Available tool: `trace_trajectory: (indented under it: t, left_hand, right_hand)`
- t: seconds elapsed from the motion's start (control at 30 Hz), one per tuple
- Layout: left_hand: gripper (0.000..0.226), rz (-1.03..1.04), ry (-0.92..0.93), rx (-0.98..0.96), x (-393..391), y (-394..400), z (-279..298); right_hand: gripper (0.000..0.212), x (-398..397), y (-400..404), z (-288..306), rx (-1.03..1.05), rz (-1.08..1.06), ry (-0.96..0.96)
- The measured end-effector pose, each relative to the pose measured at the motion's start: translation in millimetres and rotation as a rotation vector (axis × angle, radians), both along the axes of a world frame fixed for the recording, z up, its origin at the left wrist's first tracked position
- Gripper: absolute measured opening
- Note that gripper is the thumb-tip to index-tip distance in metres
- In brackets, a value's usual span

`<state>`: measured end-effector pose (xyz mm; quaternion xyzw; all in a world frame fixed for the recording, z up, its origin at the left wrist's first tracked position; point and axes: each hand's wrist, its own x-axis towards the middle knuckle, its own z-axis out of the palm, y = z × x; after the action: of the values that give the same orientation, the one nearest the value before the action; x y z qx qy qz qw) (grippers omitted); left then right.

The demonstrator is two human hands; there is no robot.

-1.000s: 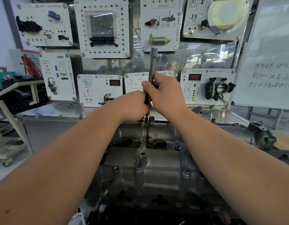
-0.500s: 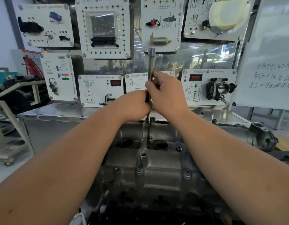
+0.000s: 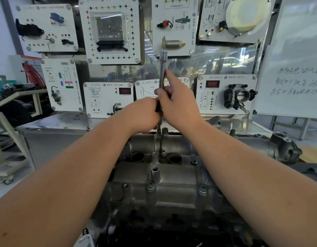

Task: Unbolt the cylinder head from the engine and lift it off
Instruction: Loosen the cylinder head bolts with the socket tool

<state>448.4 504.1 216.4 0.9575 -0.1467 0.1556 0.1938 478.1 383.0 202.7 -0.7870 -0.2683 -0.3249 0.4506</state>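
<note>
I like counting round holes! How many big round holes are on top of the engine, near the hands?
2. One big round hole sits left of the tool's shaft, the other right of it, both just below the hands. More may hide under the arms.

Grey cylinder head point(image 3: 172, 184) bolted, socket wrench point(image 3: 162, 72) upright.

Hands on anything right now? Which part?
Both hands hold the upright wrench by its lower shaft. The left hand grips it lowest, the right hand pinches it just above. Its top end is free; its tip sits at the cylinder head.
</note>
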Motion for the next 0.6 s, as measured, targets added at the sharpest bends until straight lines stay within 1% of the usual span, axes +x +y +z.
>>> trace_trajectory:
  t: [0.03,0.07,0.1,0.13,0.17,0.2,0.23,0.3,0.33,0.4,0.43,0.53,0.6]
  left_hand:
    - [0.024,0.003,-0.006,0.018,0.1,-0.5,0.2]
    - [0.024,0.006,-0.013,0.031,0.2,-1.0,0.1]
    - [0.023,0.005,-0.023,0.038,0.7,-1.3,-0.1]
    - [0.022,0.003,-0.035,0.043,1.3,-1.4,-0.7]
    - [0.021,0.004,-0.048,0.043,1.7,-1.3,-1.0]
    - [0.021,0.007,-0.056,0.039,1.8,-1.3,-1.4]
    - [0.022,0.012,-0.057,0.033,1.9,-1.1,-1.7]
    - [0.021,0.014,-0.044,0.024,1.5,-0.8,-2.0]
    - [0.020,0.009,-0.031,0.020,1.3,-0.6,-1.9]
    - [0.020,-0.002,-0.017,0.017,0.4,-0.2,-1.5]
    - [0.021,-0.004,-0.020,0.023,-0.2,0.0,-1.1]
    - [0.022,0.005,-0.043,0.039,-0.7,-0.3,-1.0]
    - [0.022,0.016,-0.051,0.038,-0.8,-0.9,-1.2]
  right_hand:
    - [0.054,-0.1,0.2,-1.4,0.007,-0.003,-0.007]
    - [0.054,-0.4,0.1,-2.4,0.012,-0.015,-0.025]
    - [0.046,-3.0,0.6,-1.8,0.020,-0.027,-0.044]
    - [0.030,-1.3,0.1,-2.0,0.034,-0.045,-0.068]
    - [0.009,-1.8,-0.5,-0.8,0.039,-0.063,-0.079]
    - [0.010,-1.9,-0.7,0.5,0.045,-0.073,-0.093]
    - [0.019,-2.2,-1.2,1.8,0.034,-0.082,-0.098]
    - [0.026,-2.2,-1.7,3.3,0.004,-0.075,-0.091]
    - [0.023,-3.7,-1.1,4.1,-0.013,-0.062,-0.090]
    - [0.008,-4.4,-0.8,2.9,-0.015,-0.024,-0.069]
    - [0.004,-6.4,-0.3,2.5,-0.008,-0.015,-0.069]
    - [0.015,-7.5,0.2,0.7,-0.010,-0.024,-0.107]
    - [0.016,-7.4,-0.4,1.8,-0.018,-0.058,-0.116]
